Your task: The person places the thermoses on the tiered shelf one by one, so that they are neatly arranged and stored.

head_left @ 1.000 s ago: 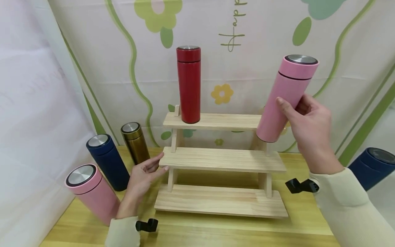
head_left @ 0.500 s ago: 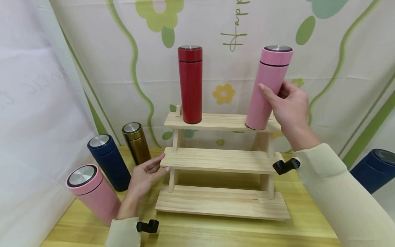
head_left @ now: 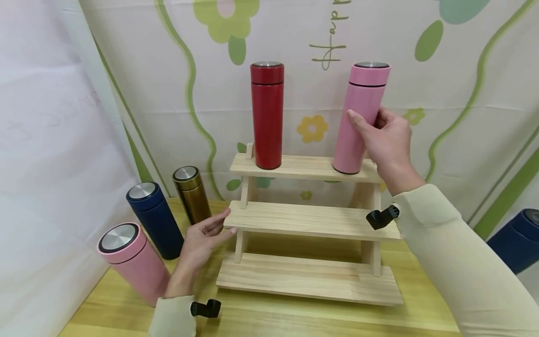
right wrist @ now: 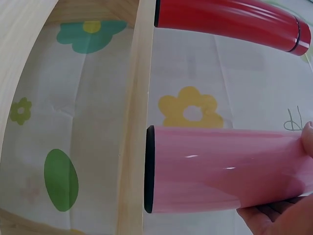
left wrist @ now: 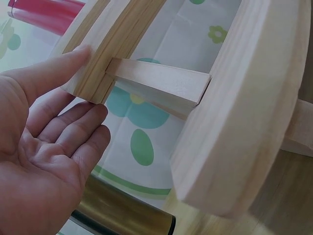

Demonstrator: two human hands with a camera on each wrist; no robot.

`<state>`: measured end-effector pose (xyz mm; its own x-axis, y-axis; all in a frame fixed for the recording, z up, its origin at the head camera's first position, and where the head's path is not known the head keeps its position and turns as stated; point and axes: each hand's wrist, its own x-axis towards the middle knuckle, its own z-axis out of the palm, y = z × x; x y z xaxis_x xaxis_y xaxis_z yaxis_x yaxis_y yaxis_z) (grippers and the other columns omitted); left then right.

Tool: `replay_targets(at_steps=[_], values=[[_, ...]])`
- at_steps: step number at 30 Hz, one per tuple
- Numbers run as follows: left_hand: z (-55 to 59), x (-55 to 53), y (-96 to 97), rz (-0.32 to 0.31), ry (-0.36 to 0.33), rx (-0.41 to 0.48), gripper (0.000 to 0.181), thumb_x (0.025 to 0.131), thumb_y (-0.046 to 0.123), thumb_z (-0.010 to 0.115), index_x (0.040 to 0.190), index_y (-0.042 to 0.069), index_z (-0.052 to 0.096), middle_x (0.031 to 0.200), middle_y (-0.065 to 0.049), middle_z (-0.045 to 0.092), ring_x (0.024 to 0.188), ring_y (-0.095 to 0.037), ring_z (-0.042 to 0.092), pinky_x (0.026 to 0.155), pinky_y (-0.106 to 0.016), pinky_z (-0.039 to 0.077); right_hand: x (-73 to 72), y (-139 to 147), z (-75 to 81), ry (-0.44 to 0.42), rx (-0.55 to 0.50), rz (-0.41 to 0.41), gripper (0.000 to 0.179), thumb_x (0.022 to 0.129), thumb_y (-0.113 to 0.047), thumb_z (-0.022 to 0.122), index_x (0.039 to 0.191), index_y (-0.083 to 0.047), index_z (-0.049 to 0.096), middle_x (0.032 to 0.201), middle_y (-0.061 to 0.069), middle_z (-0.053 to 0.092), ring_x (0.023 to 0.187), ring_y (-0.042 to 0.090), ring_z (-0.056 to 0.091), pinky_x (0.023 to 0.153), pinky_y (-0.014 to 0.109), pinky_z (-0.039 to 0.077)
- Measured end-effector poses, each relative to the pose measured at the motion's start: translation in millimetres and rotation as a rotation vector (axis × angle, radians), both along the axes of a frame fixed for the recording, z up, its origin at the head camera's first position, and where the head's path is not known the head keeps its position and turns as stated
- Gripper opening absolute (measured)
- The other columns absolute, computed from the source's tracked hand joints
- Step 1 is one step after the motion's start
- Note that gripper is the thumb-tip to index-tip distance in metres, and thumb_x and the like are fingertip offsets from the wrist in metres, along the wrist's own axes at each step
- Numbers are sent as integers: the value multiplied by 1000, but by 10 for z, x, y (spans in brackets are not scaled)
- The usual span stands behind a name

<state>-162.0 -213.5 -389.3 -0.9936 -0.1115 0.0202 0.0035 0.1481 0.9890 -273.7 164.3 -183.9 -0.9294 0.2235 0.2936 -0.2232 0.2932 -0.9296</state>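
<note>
My right hand (head_left: pixel 391 145) grips a pink thermos bottle (head_left: pixel 365 100) around its middle, thumb in front. The bottle stands nearly upright at the right part of a three-tier wooden display stand (head_left: pixel 303 218), its base right at the top shelf. In the right wrist view, the dark base of the pink thermos (right wrist: pixel 205 169) meets the shelf edge. On the left of that shelf stands a red thermos (head_left: pixel 268 117). My left hand (head_left: pixel 201 244) holds the left end of the middle shelf. The left wrist view has the thumb and fingers on either side of the board end (left wrist: pixel 93 81).
Left of the stand, a second pink thermos (head_left: pixel 136 269), a navy blue one (head_left: pixel 157 222) and a gold one (head_left: pixel 194 199) stand on the wooden table (head_left: pixel 303 323). Another navy thermos (head_left: pixel 515 243) is at the right edge. A patterned cloth (head_left: pixel 294 28) hangs close behind.
My right hand has moved the pink thermos left and back, from the air at the right onto the top shelf, and it is straighter. My left hand keeps its hold on the shelf.
</note>
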Motion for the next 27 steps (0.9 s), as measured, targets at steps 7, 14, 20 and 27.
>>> replay_targets(at_steps=[7,14,20,27], values=[[19,-1,9,-5,9,-5,59,93,25,88,149,23,66,158,3,60,149,-17,53,120,-39,45,-9,41,-16,2,-14,-16,74,89,-56,83,151,-20,64,138,2,71,116,12,69,113,39,55],[12,-3,17,-11,-1,-4,59,94,25,87,149,24,66,158,3,60,149,-16,53,120,-39,45,-7,66,-40,2,9,-19,73,89,-58,83,149,-21,66,139,2,72,115,10,70,112,37,56],[14,6,20,-11,4,8,60,94,24,87,149,22,66,159,2,59,150,-18,52,123,-45,42,26,95,-39,-7,46,-22,75,86,-62,84,150,-26,66,145,3,71,118,9,70,112,35,56],[11,16,14,-6,0,7,59,94,24,87,149,23,66,158,1,60,150,-18,52,124,-46,43,88,201,-74,-33,76,-32,91,87,-64,82,164,-31,45,161,1,59,144,13,60,121,34,49]])
